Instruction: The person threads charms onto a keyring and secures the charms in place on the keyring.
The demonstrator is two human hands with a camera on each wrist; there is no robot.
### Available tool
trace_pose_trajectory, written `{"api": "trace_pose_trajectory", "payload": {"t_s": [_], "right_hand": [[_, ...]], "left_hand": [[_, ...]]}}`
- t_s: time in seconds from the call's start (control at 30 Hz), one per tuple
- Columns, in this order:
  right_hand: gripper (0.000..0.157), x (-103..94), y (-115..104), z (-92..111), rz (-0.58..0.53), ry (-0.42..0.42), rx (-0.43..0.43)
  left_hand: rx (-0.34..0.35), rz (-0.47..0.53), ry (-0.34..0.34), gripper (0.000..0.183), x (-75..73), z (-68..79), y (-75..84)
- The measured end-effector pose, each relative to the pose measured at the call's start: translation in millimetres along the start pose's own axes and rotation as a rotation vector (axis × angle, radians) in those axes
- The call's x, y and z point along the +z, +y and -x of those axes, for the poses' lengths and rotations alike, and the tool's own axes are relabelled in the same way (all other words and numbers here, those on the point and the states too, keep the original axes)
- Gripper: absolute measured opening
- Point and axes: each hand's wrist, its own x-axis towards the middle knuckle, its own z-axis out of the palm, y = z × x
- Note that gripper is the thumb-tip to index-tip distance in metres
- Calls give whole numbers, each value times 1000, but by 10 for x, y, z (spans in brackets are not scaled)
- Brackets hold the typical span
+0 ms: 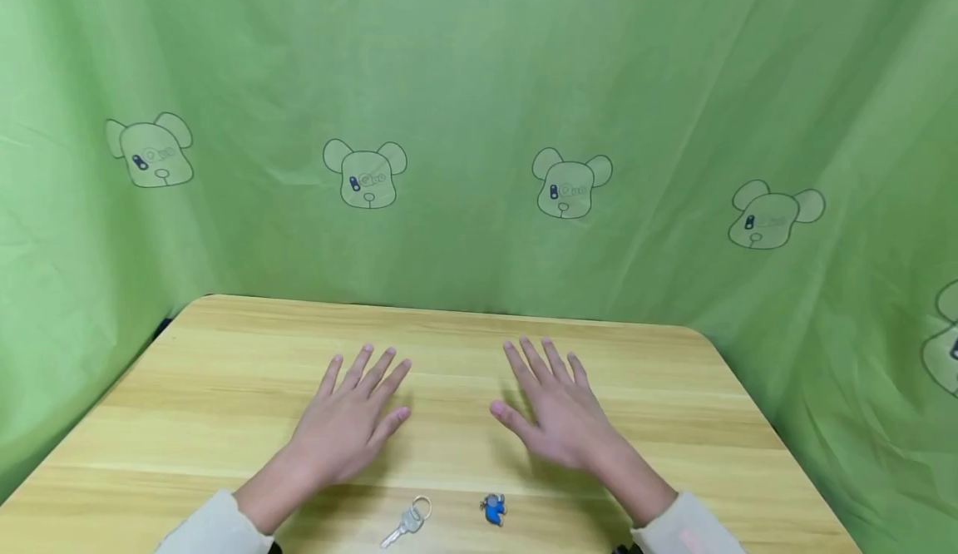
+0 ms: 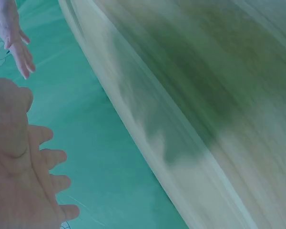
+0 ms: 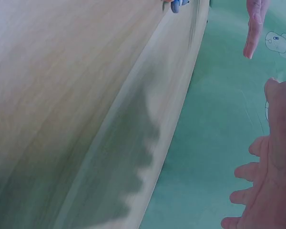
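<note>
Both hands hover palm down over the wooden table, fingers spread and nothing held. On the left side is my left hand (image 1: 343,421); its palm and fingertips show in the left wrist view. Opposite it, my right hand (image 1: 560,417) is held with the thumb toward the middle. Near the front edge lies a silver key (image 1: 405,527) on a metal ring, below and right of the left hand. A small blue figure-shaped trinket (image 1: 494,509) with metal bits lies to the right of the key, nearer the right hand. Part of it shows at the top of the right wrist view.
The light wood table (image 1: 449,429) has rounded far corners. Close behind it and along its sides hangs a green curtain (image 1: 464,80) printed with bear-head outlines. Shadows of the hands fall on the tabletop.
</note>
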Motion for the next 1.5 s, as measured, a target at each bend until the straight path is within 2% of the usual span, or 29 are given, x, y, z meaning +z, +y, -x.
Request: {"api": "trace_pose_trajectory", "payload": {"t_s": [0.1, 0.23, 0.5, 0.67, 0.83, 0.93, 1.03, 1.1, 1.2, 1.33, 1.5], "right_hand": [[75, -24, 6, 7, -19, -41, -32], [73, -52, -1, 37, -50, -139, -84], [77, 0, -54, 121, -30, -219, -207], [82, 24, -106, 177, -25, -279, -293], [81, 71, -184, 258, -38, -275, -411], [78, 117, -224, 310, -65, -260, -490], [67, 160, -247, 354, -97, -238, -542], [57, 185, -257, 377, -113, -229, -559], [45, 217, -263, 401, -115, -226, -565], [39, 256, -259, 420, -107, -221, -572], [30, 283, -256, 422, -113, -185, -596]], "left_hand": [[30, -14, -22, 63, -13, 5, 14], [88, -7, -57, 65, -12, 45, 69], [190, 72, -119, 59, 58, 194, 210], [234, 155, -193, 56, 97, 305, 286], [258, 218, -244, 57, 128, 384, 329], [284, 217, -234, 55, 160, 427, 340], [310, 209, -205, 51, 194, 456, 341], [309, 212, -194, 47, 211, 464, 344], [258, 247, -205, 39, 218, 465, 355], [179, 310, -230, 28, 213, 461, 377], [140, 326, -216, 20, 219, 463, 413]]}}
